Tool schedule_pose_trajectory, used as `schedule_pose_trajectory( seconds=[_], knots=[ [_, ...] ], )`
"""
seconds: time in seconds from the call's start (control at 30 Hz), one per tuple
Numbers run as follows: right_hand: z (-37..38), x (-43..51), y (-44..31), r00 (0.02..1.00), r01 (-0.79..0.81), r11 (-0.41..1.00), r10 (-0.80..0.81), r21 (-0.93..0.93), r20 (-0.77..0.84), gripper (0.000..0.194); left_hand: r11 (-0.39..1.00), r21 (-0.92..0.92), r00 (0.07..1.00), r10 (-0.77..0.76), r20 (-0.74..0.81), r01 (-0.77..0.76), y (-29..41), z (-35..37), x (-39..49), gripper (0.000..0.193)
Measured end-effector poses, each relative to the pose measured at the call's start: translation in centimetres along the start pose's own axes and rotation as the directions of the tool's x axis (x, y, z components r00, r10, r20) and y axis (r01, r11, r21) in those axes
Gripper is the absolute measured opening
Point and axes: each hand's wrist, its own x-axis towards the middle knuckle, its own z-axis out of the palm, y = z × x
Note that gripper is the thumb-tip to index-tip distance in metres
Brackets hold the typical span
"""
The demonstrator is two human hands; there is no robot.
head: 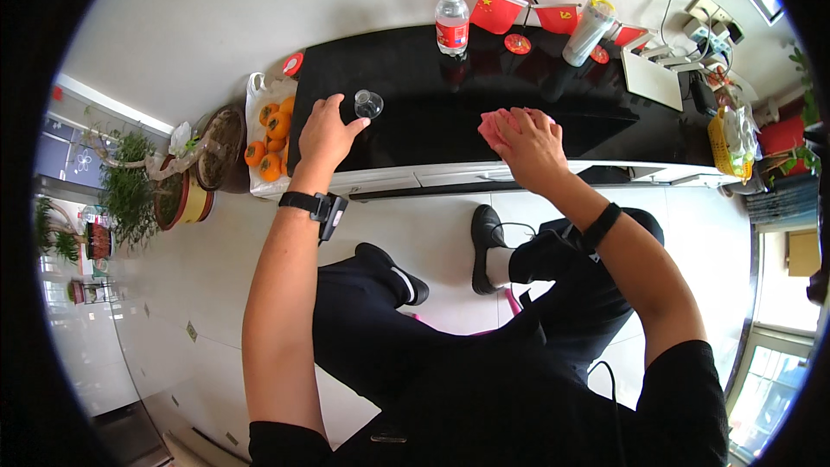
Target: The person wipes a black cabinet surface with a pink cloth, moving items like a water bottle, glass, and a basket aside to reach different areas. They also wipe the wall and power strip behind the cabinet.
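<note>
My left hand [329, 131] is over the left end of a glossy black cabinet top [415, 87], fingers apart and holding nothing. Its thumb tip is beside a small clear glass [368, 104]; whether they touch I cannot tell. My right hand [533, 146] presses a crumpled pink cloth [496, 128] on the cabinet top near the front edge, right of the middle. At the back stand a clear plastic bottle with a white cap and red label [452, 21], small red table flags [498, 11] and a clear cup with a yellow-rimmed lid [589, 32].
A white router [652, 78] and a yellow basket [720, 146] are at the right, below power sockets with cables [710, 19]. Left of the cabinet are persimmons in a white bag [279, 126] and potted plants [133, 185]. White drawers [454, 175] lie under the front edge.
</note>
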Motion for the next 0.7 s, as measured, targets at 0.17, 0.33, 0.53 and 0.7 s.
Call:
schedule_pose_trajectory(
  seconds=[0.17,0.33,0.53,0.7],
  knots=[
    [-0.4,0.2,-0.5,1.000,0.014,1.000,-0.014,0.009,0.014,0.050,0.993,-0.118,0.999,0.032,-0.008,-0.033,1.2,1.9,2.0,0.050],
    [0.6,1.8,-1.7,0.998,0.055,0.998,-0.054,0.042,-0.044,0.050,0.982,-0.189,0.998,0.007,-0.055,-0.017,1.1,3.0,2.6,0.037],
    [2.1,5.9,-3.4,0.992,0.079,0.996,-0.074,0.048,-0.098,0.047,0.970,-0.244,0.992,-0.022,-0.128,-0.010,0.1,3.7,4.0,0.045],
    [3.1,9.8,-6.1,0.988,0.085,0.996,-0.082,0.022,-0.131,0.046,0.934,-0.350,0.990,-0.111,-0.085,0.075,-0.5,3.7,5.1,0.056]
  ],
)
